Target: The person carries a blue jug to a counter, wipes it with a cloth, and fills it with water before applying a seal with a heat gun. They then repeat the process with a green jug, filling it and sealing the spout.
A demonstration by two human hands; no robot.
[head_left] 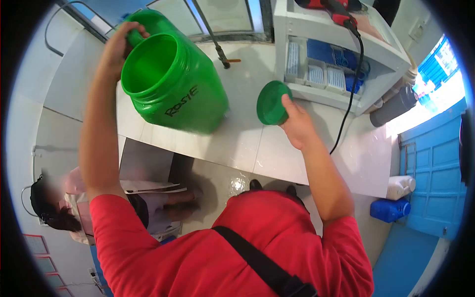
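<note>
My left hand (118, 47) grips the handle of a large green plastic jar (178, 84) marked "ROSIE". The jar is open at the top and tilted toward me, its base resting on the white tiled counter (247, 143). My right hand (297, 123) holds the jar's round green lid (271, 103) upright just above the counter, to the right of the jar and apart from it.
A white shelf unit (341, 49) with blue and white packets stands at the back right, a red power tool (336, 10) on top, its black cord (354, 79) trailing over the counter. A grey pipe (393, 106) lies right. Another person (74, 208) crouches lower left. Blue and white jugs (396, 198) stand on the floor.
</note>
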